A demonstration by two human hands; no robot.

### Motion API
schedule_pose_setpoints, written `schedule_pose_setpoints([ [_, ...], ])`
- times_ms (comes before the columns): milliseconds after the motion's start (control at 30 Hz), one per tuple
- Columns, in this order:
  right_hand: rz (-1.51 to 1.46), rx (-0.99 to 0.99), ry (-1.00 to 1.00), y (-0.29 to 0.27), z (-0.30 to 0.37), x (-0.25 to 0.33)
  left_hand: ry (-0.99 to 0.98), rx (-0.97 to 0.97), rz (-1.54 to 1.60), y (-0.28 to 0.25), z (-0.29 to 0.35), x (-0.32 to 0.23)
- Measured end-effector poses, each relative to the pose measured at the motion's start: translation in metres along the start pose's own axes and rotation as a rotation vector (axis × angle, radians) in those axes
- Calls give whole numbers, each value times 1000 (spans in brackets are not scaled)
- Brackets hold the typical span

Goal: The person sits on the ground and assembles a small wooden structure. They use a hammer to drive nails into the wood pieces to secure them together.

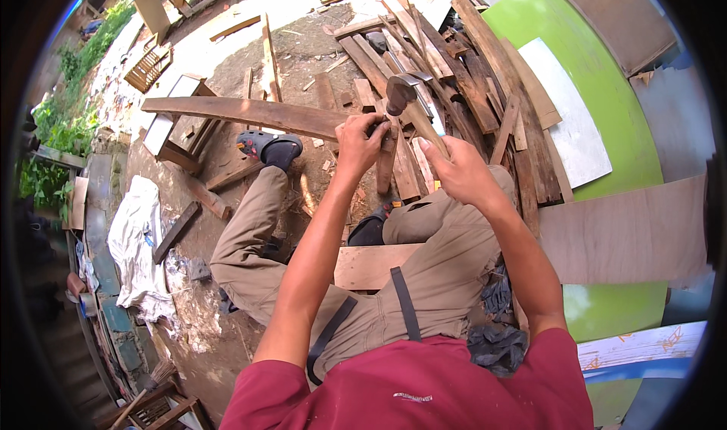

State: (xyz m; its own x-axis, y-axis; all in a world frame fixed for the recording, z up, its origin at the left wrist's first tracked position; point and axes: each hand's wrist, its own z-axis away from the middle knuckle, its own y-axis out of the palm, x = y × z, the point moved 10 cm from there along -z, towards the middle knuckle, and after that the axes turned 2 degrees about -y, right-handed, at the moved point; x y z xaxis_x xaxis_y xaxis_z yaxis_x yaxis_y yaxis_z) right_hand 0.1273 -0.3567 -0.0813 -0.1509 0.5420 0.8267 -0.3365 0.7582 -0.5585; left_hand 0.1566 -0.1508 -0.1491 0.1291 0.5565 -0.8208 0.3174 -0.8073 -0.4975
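Note:
My right hand (458,174) is closed round the wooden handle of a hammer (426,127). The hammer's dark metal head (400,95) is raised just above and beside my left fingers. My left hand (359,143) is closed at the near end of a long brown wooden plank (242,115). Its fingertips are bent together close to the hammer head; whether they also pinch something small, such as a nail, cannot be made out. The plank stretches away to the left, over a small white-topped wooden frame (163,134).
A heap of loose wooden boards (485,89) lies ahead and to the right. Beyond it leans a green panel (606,89) with a white sheet (564,115). A white cloth (140,240) lies on the left. Between my legs is a wooden board (371,266).

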Motion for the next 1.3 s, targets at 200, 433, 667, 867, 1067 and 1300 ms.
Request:
schedule_pose_setpoints([
  [200,-13,28,106,1,4,-8,70,-58,-50,-5,0,-10],
  [433,-32,40,111,5,5,-13,69,-59,-49,-6,1,-5],
  [667,-52,54,87,3,8,5,119,-72,-84,-9,6,-17],
  [867,44,51,24,2,3,10,102,-53,-55,-5,7,-13],
  [1067,7,96,65,0,-3,23,158,-91,-107,-9,11,-17],
  [1300,57,121,51,9,3,18,133,-80,-87,-7,10,-11],
])
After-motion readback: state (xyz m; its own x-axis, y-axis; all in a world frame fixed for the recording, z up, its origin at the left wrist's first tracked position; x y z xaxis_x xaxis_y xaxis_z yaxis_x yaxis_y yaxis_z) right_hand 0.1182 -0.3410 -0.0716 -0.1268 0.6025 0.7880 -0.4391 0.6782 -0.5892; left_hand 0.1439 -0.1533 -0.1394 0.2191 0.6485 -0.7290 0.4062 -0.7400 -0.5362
